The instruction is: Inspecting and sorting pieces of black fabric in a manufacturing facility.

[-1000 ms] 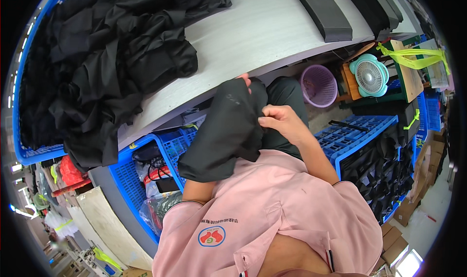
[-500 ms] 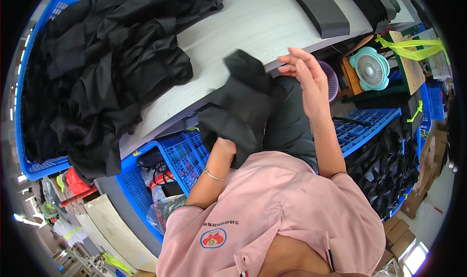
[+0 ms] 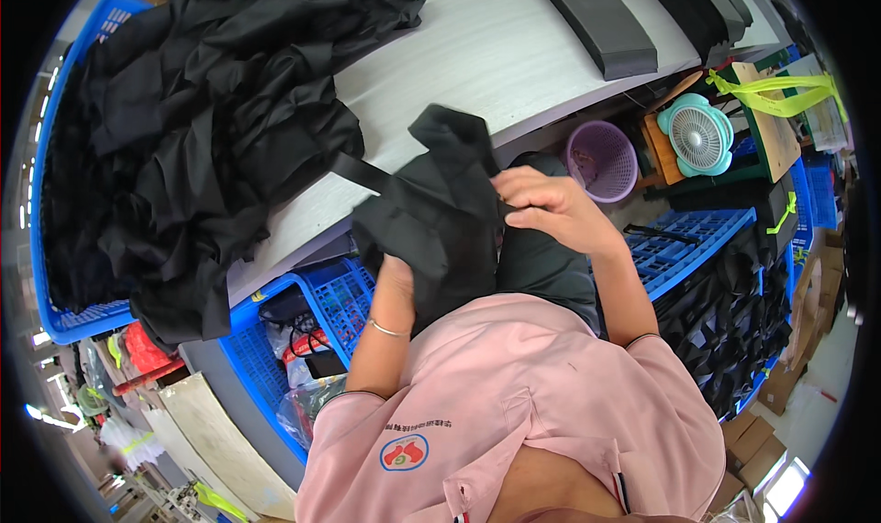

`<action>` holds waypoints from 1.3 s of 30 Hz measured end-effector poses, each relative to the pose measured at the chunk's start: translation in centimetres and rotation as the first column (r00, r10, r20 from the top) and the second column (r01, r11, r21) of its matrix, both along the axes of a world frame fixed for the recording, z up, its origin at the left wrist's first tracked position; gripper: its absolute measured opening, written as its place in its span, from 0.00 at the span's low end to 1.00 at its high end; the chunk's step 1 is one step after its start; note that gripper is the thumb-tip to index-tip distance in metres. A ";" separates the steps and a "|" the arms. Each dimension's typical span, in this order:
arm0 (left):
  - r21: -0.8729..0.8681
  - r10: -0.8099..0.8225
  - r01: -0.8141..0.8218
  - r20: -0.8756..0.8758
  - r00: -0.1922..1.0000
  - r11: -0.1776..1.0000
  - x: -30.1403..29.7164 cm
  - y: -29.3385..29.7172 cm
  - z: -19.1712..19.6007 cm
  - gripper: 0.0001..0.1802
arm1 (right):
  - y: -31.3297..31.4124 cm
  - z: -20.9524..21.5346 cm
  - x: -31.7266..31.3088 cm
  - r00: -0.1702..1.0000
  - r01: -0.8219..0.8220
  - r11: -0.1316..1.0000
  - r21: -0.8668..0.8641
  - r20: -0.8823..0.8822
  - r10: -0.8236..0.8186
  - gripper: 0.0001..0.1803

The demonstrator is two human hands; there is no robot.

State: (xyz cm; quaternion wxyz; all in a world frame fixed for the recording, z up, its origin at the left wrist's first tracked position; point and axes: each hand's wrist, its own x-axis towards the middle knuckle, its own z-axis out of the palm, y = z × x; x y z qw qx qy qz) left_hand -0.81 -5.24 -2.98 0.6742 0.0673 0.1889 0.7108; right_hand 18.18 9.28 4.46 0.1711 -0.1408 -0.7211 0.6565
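A black fabric piece (image 3: 427, 216) hangs over my lap, its top corner raised near the table edge and a narrow strap-like strip (image 3: 361, 172) sticking out on its left. My left hand (image 3: 395, 270) is tucked inside or under this piece; the fabric hides its fingers. At the right edge of the piece my right hand (image 3: 551, 213) bends its fingers against the cloth, fingertips closed at the edge. A large heap of black fabric (image 3: 211, 138) lies on the left, spilling over a blue basket (image 3: 87, 319) and the table.
The pale table (image 3: 496, 41) runs across the top, with stacked flat black pieces (image 3: 601, 27) at right. Below it stand a purple basket (image 3: 601, 161) and a teal fan (image 3: 697, 133). Blue crates (image 3: 344, 294) flank my lap; the right crate (image 3: 688, 239) is beside black material.
My right hand has moved down and left from the air to the fabric's edge, its fingers closing. The fabric piece and my left hand have shifted slightly left. The strip now shows.
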 end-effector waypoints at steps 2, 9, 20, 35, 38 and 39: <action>-0.062 0.007 -0.015 -0.133 0.991 0.998 -1.3 0.0 -0.1 0.30 | 1.6 0.0 0.4 0.999 -0.017 0.987 0.159 -0.024 0.021 0.05; -0.039 0.089 -0.124 -0.490 0.867 0.992 -4.6 2.7 0.5 0.29 | 9.6 2.6 -3.1 0.882 0.468 0.825 0.317 -0.228 -0.412 0.14; 0.027 0.209 -0.643 -0.955 0.209 0.765 -3.9 5.9 1.3 0.43 | 2.7 -4.6 -5.1 0.632 0.755 0.653 -0.064 -0.197 -0.750 0.07; 0.021 0.088 -0.090 0.080 0.993 0.996 -4.0 9.9 1.0 0.28 | 6.4 -5.1 -4.9 0.884 0.356 0.651 -0.671 0.016 -0.467 0.19; 0.138 0.077 -0.061 -0.117 0.990 0.989 -3.4 10.5 3.0 0.23 | 7.4 -6.7 -4.5 0.871 0.451 0.755 -0.476 0.051 -0.488 0.21; 0.137 0.079 -0.063 -0.120 0.990 0.989 -3.7 10.5 2.8 0.23 | 7.2 -6.6 -5.2 0.867 0.459 0.769 -0.445 0.036 -0.497 0.22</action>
